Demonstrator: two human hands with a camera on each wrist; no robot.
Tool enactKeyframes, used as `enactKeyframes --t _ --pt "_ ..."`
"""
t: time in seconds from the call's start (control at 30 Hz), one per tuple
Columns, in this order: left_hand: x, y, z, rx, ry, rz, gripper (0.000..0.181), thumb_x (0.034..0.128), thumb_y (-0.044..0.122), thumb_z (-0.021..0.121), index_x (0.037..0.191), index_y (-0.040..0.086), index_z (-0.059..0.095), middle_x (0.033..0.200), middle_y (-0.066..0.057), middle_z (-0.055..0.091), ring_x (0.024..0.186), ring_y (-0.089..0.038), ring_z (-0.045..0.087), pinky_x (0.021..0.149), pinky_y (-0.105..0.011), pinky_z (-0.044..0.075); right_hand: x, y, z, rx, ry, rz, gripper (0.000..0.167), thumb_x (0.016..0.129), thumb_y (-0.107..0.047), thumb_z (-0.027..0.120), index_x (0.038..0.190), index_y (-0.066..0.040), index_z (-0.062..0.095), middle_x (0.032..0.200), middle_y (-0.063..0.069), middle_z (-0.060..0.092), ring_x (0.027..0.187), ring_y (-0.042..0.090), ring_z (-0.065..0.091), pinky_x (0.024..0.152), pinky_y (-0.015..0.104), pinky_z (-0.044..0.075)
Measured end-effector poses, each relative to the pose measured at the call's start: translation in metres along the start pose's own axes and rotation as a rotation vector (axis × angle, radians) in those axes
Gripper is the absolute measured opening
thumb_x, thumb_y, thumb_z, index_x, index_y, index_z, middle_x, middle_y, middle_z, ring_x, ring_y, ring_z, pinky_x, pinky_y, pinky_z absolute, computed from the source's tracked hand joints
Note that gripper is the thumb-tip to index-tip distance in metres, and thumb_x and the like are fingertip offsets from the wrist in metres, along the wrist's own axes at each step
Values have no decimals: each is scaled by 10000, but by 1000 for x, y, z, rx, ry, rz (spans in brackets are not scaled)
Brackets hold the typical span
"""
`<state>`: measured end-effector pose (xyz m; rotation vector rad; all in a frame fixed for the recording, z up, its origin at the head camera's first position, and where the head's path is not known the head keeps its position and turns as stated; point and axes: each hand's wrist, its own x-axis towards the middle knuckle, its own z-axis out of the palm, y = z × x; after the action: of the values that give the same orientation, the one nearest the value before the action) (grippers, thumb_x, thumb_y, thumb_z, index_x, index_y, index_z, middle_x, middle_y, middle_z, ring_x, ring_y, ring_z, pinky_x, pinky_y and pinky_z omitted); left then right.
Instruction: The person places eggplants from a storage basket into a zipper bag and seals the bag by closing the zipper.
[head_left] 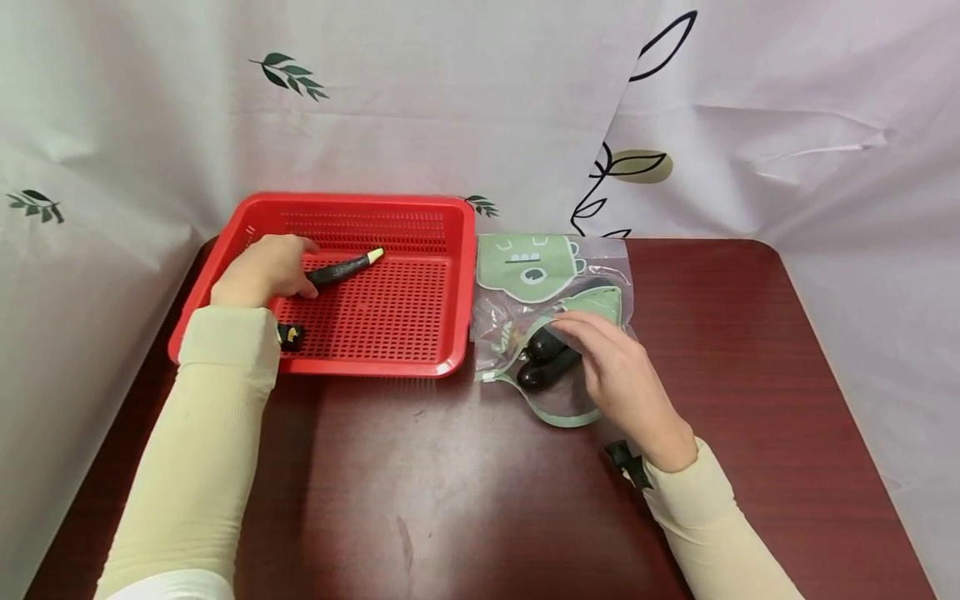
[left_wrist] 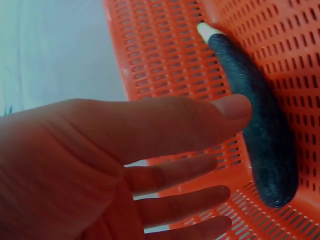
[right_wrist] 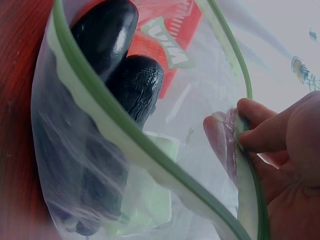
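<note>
My left hand (head_left: 262, 268) reaches into a red plastic basket (head_left: 462, 292), its fingers and thumb spread about the near end of a dark eggplant (head_left: 339, 272) with a pale tip. In the left wrist view the thumb (left_wrist: 232, 107) overlaps that eggplant (left_wrist: 272, 150), while the other fingers are extended; whether they touch it is unclear. On the right, my right hand (head_left: 626, 383) pinches the green-edged rim of a clear zip bag (head_left: 567, 420) between thumb and fingers, its mouth held apart. Two glossy dark eggplants (right_wrist: 135, 85) lie inside the bag.
The bag lies against the basket's right side on a dark red wooden table (head_left: 420, 500). Green printed cartoon patches (head_left: 517, 279) cover part of the bag. A pale curtain (head_left: 420, 108) with leaf prints hangs behind and along both sides. Small black devices (head_left: 628, 465) sit at the wrists.
</note>
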<state>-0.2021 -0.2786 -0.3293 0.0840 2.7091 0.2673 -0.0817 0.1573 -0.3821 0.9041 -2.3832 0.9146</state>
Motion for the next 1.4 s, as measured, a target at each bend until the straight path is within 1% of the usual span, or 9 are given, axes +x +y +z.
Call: enactKeyframes --t 0.2,0.37,0.53,0.77,0.97,1.03,1.13,1.23,1.4 --pt "7 -6 7 21 -32 -4 696 794 49 794 1415 -50 497 1372 -340 503 1194 -481 516 933 -629 441 0 0 1 13 13 -9 419 854 219 582 1206 10 673 1227 115 661 1139 248 625 1017 331 448" --pt "9 -13 12 18 -53 -5 698 796 43 790 1420 -57 494 1373 -346 501 1185 -481 525 923 -621 449 1 0 1 42 20 -8 407 860 212 584 1200 9 678 1206 124 667 1116 264 630 1028 303 438" --pt "13 -19 16 3 -57 -1 686 791 43 790 1401 -78 501 1335 -344 526 1099 -428 544 895 -586 469 1 1 2 28 18 -20 425 850 224 584 1206 9 675 1214 121 666 1122 257 629 1020 319 447" --pt "18 -23 18 11 -89 -24 656 783 58 802 1356 -96 523 1268 -321 558 994 -396 546 836 -558 481 0 1 2 22 16 -21 430 848 222 589 1211 7 673 1221 115 664 1131 249 627 1019 331 449" --pt "21 -25 19 37 -91 -24 624 774 54 802 1320 -109 545 1267 -336 560 1048 -425 559 865 -588 474 1 1 2 23 13 -19 434 851 223 582 1215 3 673 1223 114 663 1139 248 624 1028 330 443" --pt "22 -26 19 43 -92 -35 581 776 43 797 1289 -102 566 1211 -322 590 1013 -417 571 838 -572 483 1 1 2 23 12 -19 431 853 219 586 1216 3 672 1224 114 662 1139 246 624 1026 330 444" --pt "21 -26 18 29 -90 -52 460 781 18 783 1195 -89 614 1060 -274 623 896 -381 571 741 -513 493 1 0 2 22 11 -18 422 856 212 594 1215 4 672 1225 114 662 1138 245 624 1024 326 444" --pt "19 -26 18 10 -87 -60 327 786 -2 768 1077 -80 642 927 -210 604 802 -345 540 660 -454 471 1 0 2 26 10 -12 415 858 207 598 1212 5 674 1222 118 663 1136 252 624 1029 316 439" --pt "17 -27 19 -6 -74 -65 262 786 -23 749 1031 -68 667 913 -210 603 782 -341 540 636 -431 470 0 1 3 26 10 -14 411 854 208 601 1206 9 675 1217 119 664 1131 255 626 1027 313 440"
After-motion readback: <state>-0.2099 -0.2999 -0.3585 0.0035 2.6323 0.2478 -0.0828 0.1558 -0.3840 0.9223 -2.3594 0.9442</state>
